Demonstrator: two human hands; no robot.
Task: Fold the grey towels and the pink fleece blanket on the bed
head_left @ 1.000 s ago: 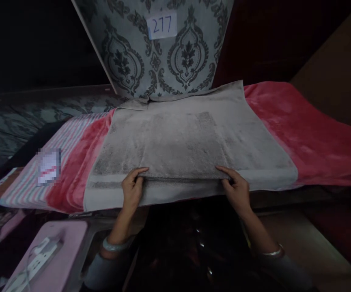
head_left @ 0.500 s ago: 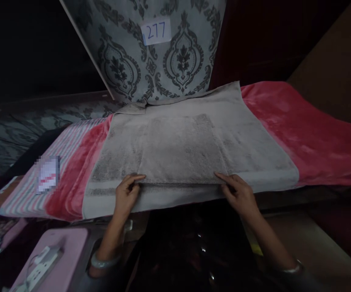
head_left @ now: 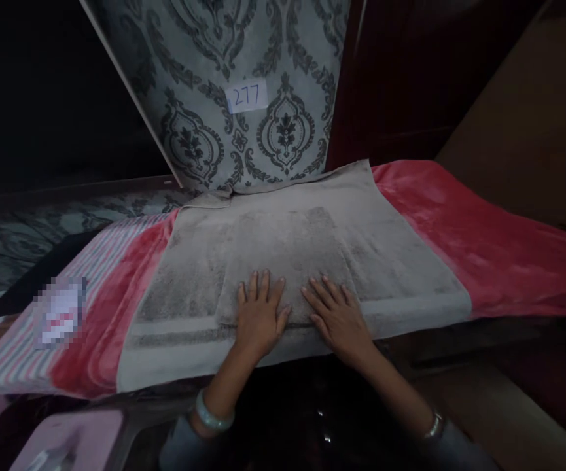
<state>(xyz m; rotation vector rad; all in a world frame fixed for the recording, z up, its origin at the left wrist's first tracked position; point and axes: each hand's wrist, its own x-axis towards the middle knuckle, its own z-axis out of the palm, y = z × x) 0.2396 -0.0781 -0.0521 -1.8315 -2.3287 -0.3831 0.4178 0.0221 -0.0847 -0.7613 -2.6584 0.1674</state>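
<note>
A folded grey towel lies in the middle of a larger grey towel spread over the surface. My left hand rests flat on the near part of the folded towel, fingers spread. Beside it, my right hand also lies flat with its fingers apart, palm down. Neither hand grips anything. The spread towel's far left corner is turned over.
A red blanket extends beneath the grey towel on both sides. At the left lies striped cloth with a blurred packet on it. A pink stool-like top stands low at front left. Patterned wallpaper bears a paper marked 277.
My hands have let go of the folded towel's near edge corners and moved inward, now flat on top of it. The view has tilted up slightly.
</note>
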